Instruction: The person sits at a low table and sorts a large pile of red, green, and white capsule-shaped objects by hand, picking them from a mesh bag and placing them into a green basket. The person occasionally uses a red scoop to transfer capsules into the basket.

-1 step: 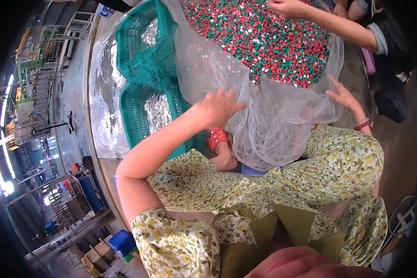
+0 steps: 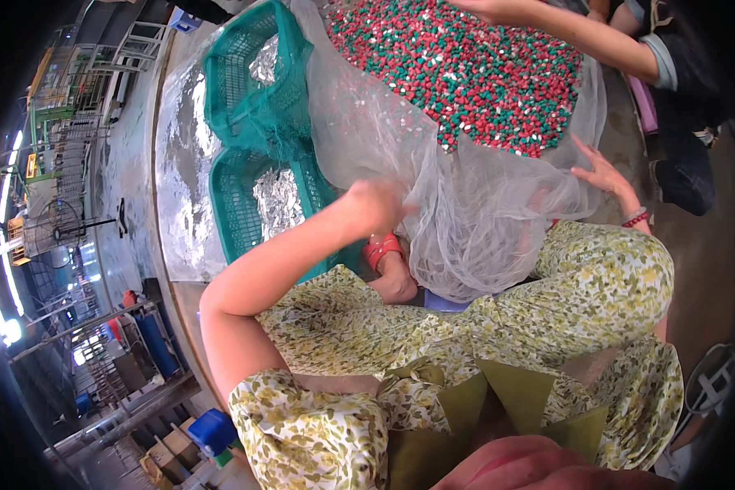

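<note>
A white mesh net [image 2: 498, 184] lies spread before me, gathered in folds toward my lap. On it, at the far side, is a wide heap of small red, green and white pieces [image 2: 474, 73], like capsules or beads. My left hand [image 2: 376, 206] hovers over the net's left edge, near the green basket. Motion smears its fingers, so whether it grips any mesh is unclear. At the net's right edge, my right hand [image 2: 603, 173] has its thumb and fingers stretched apart. It rests on or just above the mesh, holding nothing that I can see.
Two green plastic baskets [image 2: 220, 200] with silvery scraps [image 2: 278, 200] stand at the left, partly draped with green netting [image 2: 261, 122]. A co-worker's forearm [image 2: 584, 37] reaches over the heap from the upper right. My sandalled foot [image 2: 388, 253] is below the net's left edge.
My left hand has dropped a little toward me; its spread fingers have drawn in and blurred. The co-worker's hand has moved left over the heap. My right hand is almost unmoved.
</note>
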Demonstrator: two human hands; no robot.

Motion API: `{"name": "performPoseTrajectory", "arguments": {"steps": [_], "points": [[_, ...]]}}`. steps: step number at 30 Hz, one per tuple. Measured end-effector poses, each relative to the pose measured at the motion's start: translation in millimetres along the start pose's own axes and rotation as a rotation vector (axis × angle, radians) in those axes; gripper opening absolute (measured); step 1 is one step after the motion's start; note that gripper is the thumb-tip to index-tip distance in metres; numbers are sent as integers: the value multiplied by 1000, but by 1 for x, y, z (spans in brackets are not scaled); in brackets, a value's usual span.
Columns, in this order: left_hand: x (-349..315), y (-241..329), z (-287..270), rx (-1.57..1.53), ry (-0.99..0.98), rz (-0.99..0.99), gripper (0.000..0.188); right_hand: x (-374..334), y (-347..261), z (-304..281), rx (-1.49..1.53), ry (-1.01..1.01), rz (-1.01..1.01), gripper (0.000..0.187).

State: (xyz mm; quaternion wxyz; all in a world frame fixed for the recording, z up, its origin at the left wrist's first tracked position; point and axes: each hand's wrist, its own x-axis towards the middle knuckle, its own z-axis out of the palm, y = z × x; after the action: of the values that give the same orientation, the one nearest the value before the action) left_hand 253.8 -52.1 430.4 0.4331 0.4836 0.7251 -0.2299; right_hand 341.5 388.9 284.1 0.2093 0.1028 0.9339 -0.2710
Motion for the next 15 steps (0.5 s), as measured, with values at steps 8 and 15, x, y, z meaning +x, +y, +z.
{"name": "performPoseTrajectory", "arguments": {"steps": [8, 15], "points": [[199, 20, 144, -533, 11, 273, 49, 15, 12, 20, 1010, 474, 130, 79], [157, -8, -119, -2434, 926, 894, 34, -2, -70, -94, 1326, 219, 51, 41]]}}
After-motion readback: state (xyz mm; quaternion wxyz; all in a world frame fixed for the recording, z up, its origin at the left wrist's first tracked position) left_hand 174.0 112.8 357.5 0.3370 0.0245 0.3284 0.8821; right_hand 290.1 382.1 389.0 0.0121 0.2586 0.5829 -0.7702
